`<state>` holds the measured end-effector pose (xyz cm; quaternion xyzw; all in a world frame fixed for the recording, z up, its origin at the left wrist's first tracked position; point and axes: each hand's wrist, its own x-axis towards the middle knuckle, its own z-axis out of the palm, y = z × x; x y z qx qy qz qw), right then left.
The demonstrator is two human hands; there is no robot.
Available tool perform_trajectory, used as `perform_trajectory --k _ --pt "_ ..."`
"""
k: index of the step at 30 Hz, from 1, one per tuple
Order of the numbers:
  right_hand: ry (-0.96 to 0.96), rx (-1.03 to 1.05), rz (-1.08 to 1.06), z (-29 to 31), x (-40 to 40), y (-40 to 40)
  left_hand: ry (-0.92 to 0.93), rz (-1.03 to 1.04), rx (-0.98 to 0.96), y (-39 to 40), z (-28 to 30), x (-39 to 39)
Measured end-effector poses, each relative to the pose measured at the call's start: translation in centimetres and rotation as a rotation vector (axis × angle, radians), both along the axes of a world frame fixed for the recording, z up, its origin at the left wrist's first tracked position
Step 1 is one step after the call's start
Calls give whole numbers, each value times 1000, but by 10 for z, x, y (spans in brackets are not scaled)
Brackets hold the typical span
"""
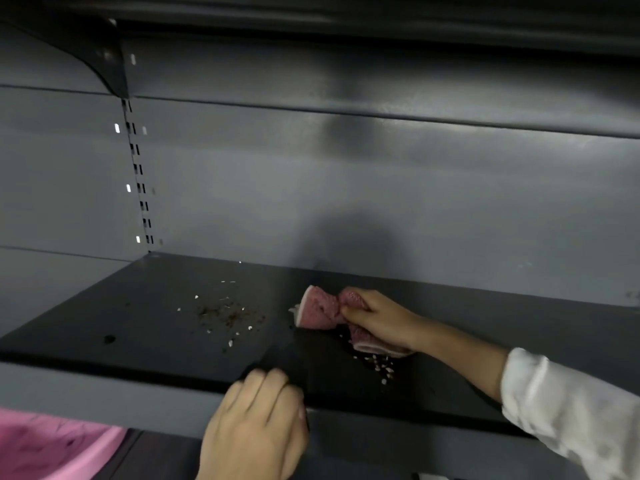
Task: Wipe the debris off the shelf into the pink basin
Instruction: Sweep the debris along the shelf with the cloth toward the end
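Right hand point(377, 318): clamped on pink cloth point(320, 308), on shelf point(138, 306).
Left hand point(256, 424): fingers curled over shelf's front edge.
Debris point(225, 313): left of cloth.
Pink basin point(52, 445): below shelf.

The shelf point(104, 317) surface is matte black. Its front edge strip point(104, 389) is grey. The back wall point(346, 202) is dull blue-grey, crossed by thin dark horizontal seams. The upright rail point(138, 168) carries paired black slots in a vertical row, with small white marks beside it. The bracket point(100, 60) is black. The debris point(225, 315) consists of brown specks mixed with white grains. The cloth point(320, 308) is dusty pink with a fine dotted, waffle-like texture and a paler pink border. The sleeve point(568, 414) is white. The basin point(52, 445) is bright pink, with dark flecks inside.
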<state>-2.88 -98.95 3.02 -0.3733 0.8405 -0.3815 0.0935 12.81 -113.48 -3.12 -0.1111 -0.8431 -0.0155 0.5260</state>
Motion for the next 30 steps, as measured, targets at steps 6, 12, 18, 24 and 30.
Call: perform_trajectory --k 6,12,18,24,30 --pt "100 -197 -208 33 -1 72 -6 -116 -51 -8 -1 0" --pt "105 171 -498 -2 4 144 -49 -120 -95 -20 5 1" --pt "187 250 -459 -14 38 70 -27 -175 -149 -31 8 -4" --pt "194 155 -439 -15 55 -6 -85 -231 -164 -33 13 0" --pt "126 -219 -745 23 75 35 -96 -288 -167 -61 14 6"
